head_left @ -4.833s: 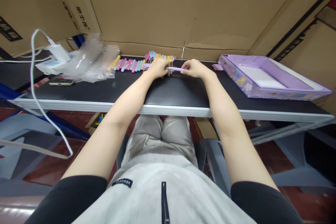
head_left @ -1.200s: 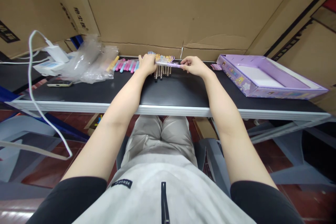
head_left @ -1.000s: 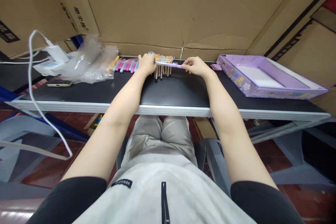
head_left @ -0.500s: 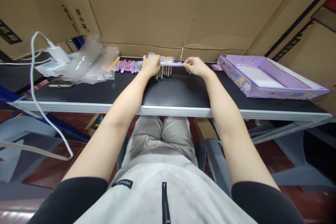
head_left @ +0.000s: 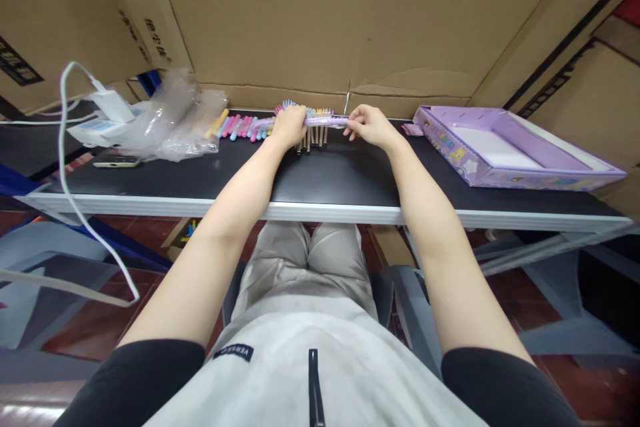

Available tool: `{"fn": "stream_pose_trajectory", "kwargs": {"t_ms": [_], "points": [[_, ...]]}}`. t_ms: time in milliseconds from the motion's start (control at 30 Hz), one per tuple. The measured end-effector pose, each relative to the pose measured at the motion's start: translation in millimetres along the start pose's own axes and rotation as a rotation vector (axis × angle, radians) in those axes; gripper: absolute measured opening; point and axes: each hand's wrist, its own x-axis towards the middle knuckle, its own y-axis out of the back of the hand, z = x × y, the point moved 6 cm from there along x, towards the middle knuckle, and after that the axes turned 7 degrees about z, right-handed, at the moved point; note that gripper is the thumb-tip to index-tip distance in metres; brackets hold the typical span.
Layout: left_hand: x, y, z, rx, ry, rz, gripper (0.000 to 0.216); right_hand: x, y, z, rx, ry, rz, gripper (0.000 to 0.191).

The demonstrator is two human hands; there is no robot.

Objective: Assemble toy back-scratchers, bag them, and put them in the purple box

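Cardboard boxes (head_left: 300, 13) wall off the back of what I see, and the black table (head_left: 350, 180) runs full width in front of them over a red tiled floor. On its right end lies the open purple box (head_left: 453, 147), with only a white insert (head_left: 493, 145) in it. At the left sits a heap of clear plastic bags (head_left: 170, 121); I cannot tell what they hold. Beside them are a white charger (head_left: 113, 105) with its cable (head_left: 67, 207) hanging off the edge, and a phone (head_left: 116, 161). A row of coloured sticks (head_left: 239, 125) lies along the back, next to a bunch of sticks (head_left: 313, 139) with hand-shaped tops. The left hand (head_left: 289, 128) is curled shut round one end of a purple stick (head_left: 326, 121), and the right hand (head_left: 367, 125) pinches the other end in its fingertips, so the stick lies crosswise over the bunch. Nearly five seconds ago both hands held it nearer me and hid the shafts of the bunch; now they show below it.
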Motion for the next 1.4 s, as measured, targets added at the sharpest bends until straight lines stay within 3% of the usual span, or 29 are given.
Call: {"fn": "stream_pose_trajectory", "kwargs": {"t_ms": [300, 533, 867, 1400], "points": [[-1.1, 3.0, 4.7, 0.081, -0.028, -0.027, 0.042, -3.5, 1.6, -6.6, -0.116, 0.066, 0.035, 0.011], [-3.7, 6.1, 9.5, 0.102, -0.044, -0.036, 0.044, -7.8, -3.7, -19.3, -0.233, 0.093, 0.045, 0.021], [-5.1, 12.2, 5.6, 0.098, 0.032, -0.033, 0.045, -6.7, -4.1, -14.6, -0.235, 0.074, 0.029, 0.023], [-4.4, 11.6, 8.9, 0.114, -0.014, -0.033, 0.045, -4.5, -7.2, -15.0, -0.444, 0.225, -0.012, 0.029]]}}
